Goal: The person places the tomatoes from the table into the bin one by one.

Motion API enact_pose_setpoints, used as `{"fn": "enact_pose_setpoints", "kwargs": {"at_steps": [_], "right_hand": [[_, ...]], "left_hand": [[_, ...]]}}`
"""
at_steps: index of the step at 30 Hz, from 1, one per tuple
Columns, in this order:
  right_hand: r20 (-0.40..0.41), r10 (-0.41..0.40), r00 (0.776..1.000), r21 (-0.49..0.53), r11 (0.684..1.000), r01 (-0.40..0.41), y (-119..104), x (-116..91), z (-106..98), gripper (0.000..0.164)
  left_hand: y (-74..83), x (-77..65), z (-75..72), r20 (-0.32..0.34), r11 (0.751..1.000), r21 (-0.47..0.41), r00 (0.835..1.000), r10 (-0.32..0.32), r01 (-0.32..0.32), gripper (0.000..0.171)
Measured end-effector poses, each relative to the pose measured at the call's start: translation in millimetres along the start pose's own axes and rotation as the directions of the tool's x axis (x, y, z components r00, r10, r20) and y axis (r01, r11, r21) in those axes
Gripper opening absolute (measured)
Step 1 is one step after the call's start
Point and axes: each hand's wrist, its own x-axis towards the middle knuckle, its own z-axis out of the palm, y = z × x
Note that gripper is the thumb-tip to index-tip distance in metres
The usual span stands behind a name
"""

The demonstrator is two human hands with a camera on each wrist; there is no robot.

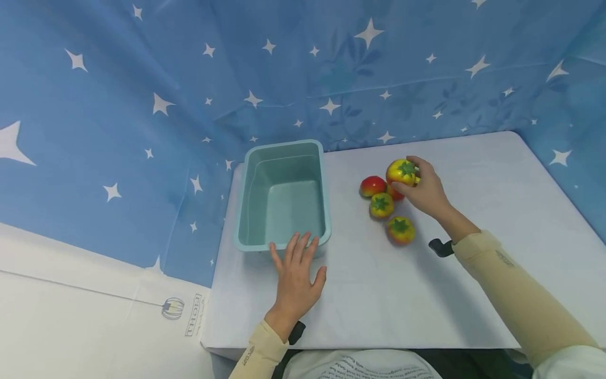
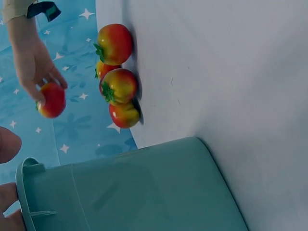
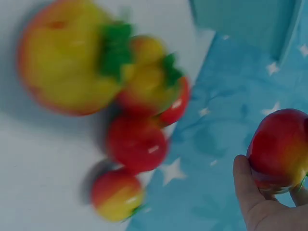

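My right hand (image 1: pixel 424 188) holds a red-and-yellow tomato (image 1: pixel 399 169) with a green leafy top, raised over the other tomatoes. In the right wrist view, fingers and thumb curve around that tomato (image 3: pixel 278 149). Below it on the table lie several more, among them a red tomato (image 1: pixel 373 186), a yellowish tomato (image 1: pixel 381 206) and a separate nearer tomato (image 1: pixel 400 230). My left hand (image 1: pixel 297 277) rests its spread fingers on the near rim of a teal plastic bin (image 1: pixel 240 221); its thumb stands away from the rim. The bin's inside shows no contents.
The white-covered table (image 1: pixel 360 295) carries the bin on its left and the tomatoes near the middle. A blue star-patterned curtain (image 1: pixel 293 63) hangs along the back and sides. A white printed cloth (image 1: pixel 94 310) is at lower left.
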Motion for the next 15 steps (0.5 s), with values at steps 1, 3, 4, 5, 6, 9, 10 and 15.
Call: {"fn": "enact_pose_setpoints", "kwargs": {"at_steps": [1, 3, 4, 5, 6, 9, 10, 15], "right_hand": [[0.009, -0.011, 1.000, 0.003, 1.000, 0.011, -7.1, 2.0, 3.1, 0.081], [0.025, -0.041, 0.999, 0.016, 0.999, 0.041, -21.3, 5.4, 10.0, 0.080], [0.032, -0.056, 0.998, 0.017, 0.998, 0.056, -28.2, 6.8, 13.8, 0.080], [0.040, -0.069, 0.997, 0.018, 0.998, 0.068, -35.4, 7.9, 17.9, 0.080], [0.048, -0.083, 0.995, 0.018, 0.996, 0.082, -42.1, 9.0, 22.4, 0.080], [0.077, -0.106, 0.991, 0.040, 0.994, 0.103, -62.0, 10.3, 37.2, 0.079], [0.089, -0.103, 0.991, 0.051, 0.994, 0.098, -68.0, 10.0, 42.4, 0.080], [0.148, -0.125, 0.981, 0.141, 0.984, 0.104, -92.2, 4.6, 71.0, 0.079]], "left_hand": [[-0.6, -0.4, -0.7, 0.006, 1.000, 0.006, 1.000, 0.001, -0.001, 0.058], [-1.3, -0.8, -2.7, 0.021, 1.000, 0.018, 1.000, 0.002, -0.002, 0.058], [-2.0, -0.9, -3.6, 0.029, 1.000, 0.021, 1.000, 0.003, -0.003, 0.059], [-2.4, -0.8, -4.7, 0.035, 1.000, 0.022, 0.999, 0.004, -0.005, 0.059], [-2.9, -0.8, -5.7, 0.039, 1.000, 0.022, 0.999, 0.003, -0.004, 0.058], [-5.0, -1.9, -7.9, 0.029, 1.000, 0.019, 1.000, -0.006, 0.006, 0.055], [-6.0, -2.3, -8.7, 0.016, 1.000, 0.017, 1.000, -0.010, 0.010, 0.054], [-13.7, -6.6, -11.9, -0.097, 1.000, 0.004, 0.995, -0.024, 0.024, 0.043]]}}
